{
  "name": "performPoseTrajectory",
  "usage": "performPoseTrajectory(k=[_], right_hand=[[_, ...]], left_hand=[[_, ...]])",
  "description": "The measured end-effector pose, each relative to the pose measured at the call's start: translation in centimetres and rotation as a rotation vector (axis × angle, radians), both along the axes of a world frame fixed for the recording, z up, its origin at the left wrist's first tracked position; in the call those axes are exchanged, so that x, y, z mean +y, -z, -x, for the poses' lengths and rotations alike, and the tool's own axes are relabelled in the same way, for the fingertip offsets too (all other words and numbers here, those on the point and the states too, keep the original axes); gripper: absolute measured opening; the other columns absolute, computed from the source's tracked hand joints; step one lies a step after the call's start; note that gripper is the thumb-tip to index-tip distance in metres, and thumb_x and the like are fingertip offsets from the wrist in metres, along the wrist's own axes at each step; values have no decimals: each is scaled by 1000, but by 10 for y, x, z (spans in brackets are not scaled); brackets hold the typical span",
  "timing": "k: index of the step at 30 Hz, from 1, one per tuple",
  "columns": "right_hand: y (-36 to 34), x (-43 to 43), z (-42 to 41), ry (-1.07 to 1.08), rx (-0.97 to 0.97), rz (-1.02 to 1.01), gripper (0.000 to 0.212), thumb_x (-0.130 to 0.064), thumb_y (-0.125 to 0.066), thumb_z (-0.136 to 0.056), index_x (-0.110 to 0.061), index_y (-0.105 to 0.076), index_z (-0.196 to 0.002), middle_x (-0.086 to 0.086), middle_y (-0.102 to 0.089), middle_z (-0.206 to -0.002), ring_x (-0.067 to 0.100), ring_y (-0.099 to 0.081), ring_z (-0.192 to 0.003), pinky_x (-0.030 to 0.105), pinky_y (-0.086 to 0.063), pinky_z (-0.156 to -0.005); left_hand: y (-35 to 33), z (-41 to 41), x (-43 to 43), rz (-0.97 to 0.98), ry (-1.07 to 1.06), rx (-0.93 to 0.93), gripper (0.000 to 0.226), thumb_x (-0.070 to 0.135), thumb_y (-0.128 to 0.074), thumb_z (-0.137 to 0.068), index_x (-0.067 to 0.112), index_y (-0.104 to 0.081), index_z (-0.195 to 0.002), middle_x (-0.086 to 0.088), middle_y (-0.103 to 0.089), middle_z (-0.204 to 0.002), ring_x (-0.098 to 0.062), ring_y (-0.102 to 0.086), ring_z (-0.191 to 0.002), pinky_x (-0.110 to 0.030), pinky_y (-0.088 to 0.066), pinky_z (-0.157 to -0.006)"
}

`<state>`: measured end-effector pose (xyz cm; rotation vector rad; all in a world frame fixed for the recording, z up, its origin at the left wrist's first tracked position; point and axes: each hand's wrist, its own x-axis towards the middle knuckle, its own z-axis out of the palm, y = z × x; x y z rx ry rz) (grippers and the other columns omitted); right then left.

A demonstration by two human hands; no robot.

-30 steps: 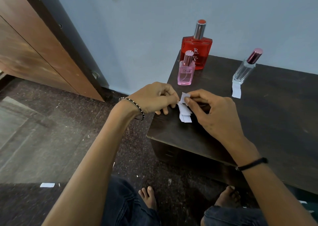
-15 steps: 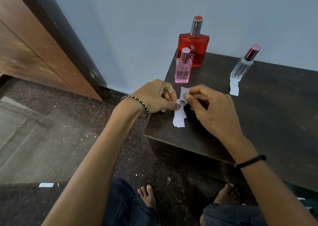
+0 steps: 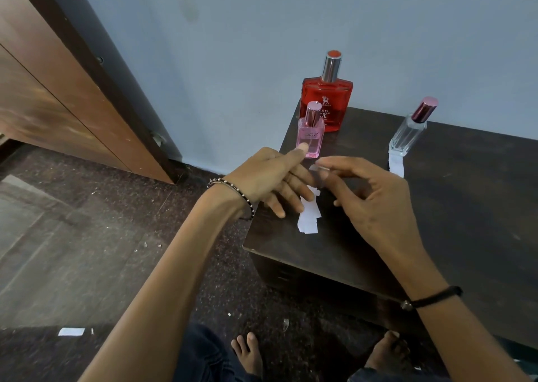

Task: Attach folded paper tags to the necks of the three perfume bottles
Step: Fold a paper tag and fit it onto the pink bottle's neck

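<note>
Three perfume bottles stand on the dark table (image 3: 465, 207): a red bottle (image 3: 327, 105) at the back, a small pink bottle (image 3: 310, 137) in front of it, and a clear bottle (image 3: 407, 134) to the right. A white paper tag (image 3: 396, 163) hangs at the clear bottle's base. Several white paper pieces (image 3: 309, 220) lie near the table's left edge. My left hand (image 3: 270, 177) hovers over them with fingers spread, its thumb tip near the pink bottle. My right hand (image 3: 375, 204) pinches a small pale paper piece (image 3: 316, 167) between thumb and forefinger.
A blue wall rises behind the table, and a wooden door (image 3: 58, 105) stands at the left. The dark floor holds a paper scrap (image 3: 71, 331) and small bits. My bare feet (image 3: 247, 352) rest below the table's front edge.
My left hand has let go of the paper and spread its fingers. The paper pieces now lie on the table, and my right hand keeps only a small piece.
</note>
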<state>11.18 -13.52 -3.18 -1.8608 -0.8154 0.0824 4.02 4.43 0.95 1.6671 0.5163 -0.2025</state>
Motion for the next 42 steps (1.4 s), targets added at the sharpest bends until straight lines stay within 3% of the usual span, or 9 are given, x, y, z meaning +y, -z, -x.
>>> performPoseTrajectory(k=[6, 13, 17, 21, 26, 30, 33, 37, 42], right_hand=[[0, 4, 2, -49, -13, 23, 27, -11, -68, -96, -22, -76, -119, -12, -72, -123, 4, -71, -101, 25, -62, -66], [-6, 6, 0, 137, 121, -15, 21, -21, -65, -99, -31, -73, -116, -12, -74, -102, 4, -73, -86, 19, -61, -65], [-6, 18, -3, 190, 108, 11, 22, -27, -67, -98, -29, -69, -120, -13, -72, -109, 3, -70, -93, 13, -57, -75], [-5, 35, -6, 150, 165, 44, 50, -35, -70, -95, -24, -53, -140, -11, -63, -134, -3, -62, -115, 5, -48, -84], [-6, 50, -11, 95, 189, 72, 66, -40, -71, -94, -25, -39, -150, -8, -54, -149, 6, -54, -130, 17, -42, -102], [-7, 57, -12, 112, 182, 70, 55, -39, -70, -95, -26, -46, -142, -17, -58, -133, 3, -57, -120, 23, -43, -103], [-7, 57, -14, 161, 138, 70, 33, -35, -71, -95, -31, -53, -121, -17, -61, -115, 4, -61, -108, 24, -48, -99], [-8, 48, -17, 171, 100, 81, 27, -37, -70, -95, -32, -51, -115, -15, -62, -112, 2, -62, -101, 15, -48, -89], [-10, 29, -16, 96, 262, -32, 22, -44, -60, -100, -31, -50, -115, -20, -64, -111, -2, -71, -93, 20, -55, -80]], left_hand=[[0, 5, 2, 173, -16, -39, 27, 33, -64, -98, 8, -76, -100, -6, -81, -83, -21, -80, -82, -20, -56, -47], [4, 7, 9, 23, -137, -45, 21, 22, -64, -99, 5, -73, -92, 0, -78, -72, -11, -77, -65, -18, -56, -49], [8, 6, 13, -49, -221, -60, 25, 19, -60, -101, 0, -65, -86, -5, -66, -67, -15, -76, -62, -20, -57, -47], [12, 3, 12, -98, -279, -74, 27, 19, -58, -102, 5, -60, -79, 1, -60, -54, -18, -76, -61, -22, -59, -48], [17, 2, 14, -203, -295, -84, 18, 21, -60, -101, 6, -67, -94, -4, -63, -69, -25, -74, -61, -41, -64, -78], [17, 2, 15, -230, -311, -92, 11, 19, -61, -100, 10, -66, -105, -1, -62, -72, -18, -74, -57, -45, -61, -87], [17, 3, 15, -238, -309, -130, 8, 17, -62, -99, 13, -59, -106, 2, -55, -61, -9, -65, -44, -44, -62, -79], [13, 5, 15, -256, -261, -175, 2, 17, -60, -101, 16, -60, -98, -5, -64, -63, -12, -73, -53, -23, -58, -60], [12, -3, 5, -315, -231, -194, 9, 20, -60, -101, 13, -65, -105, 0, -65, -64, -16, -75, -61, -31, -61, -69]])
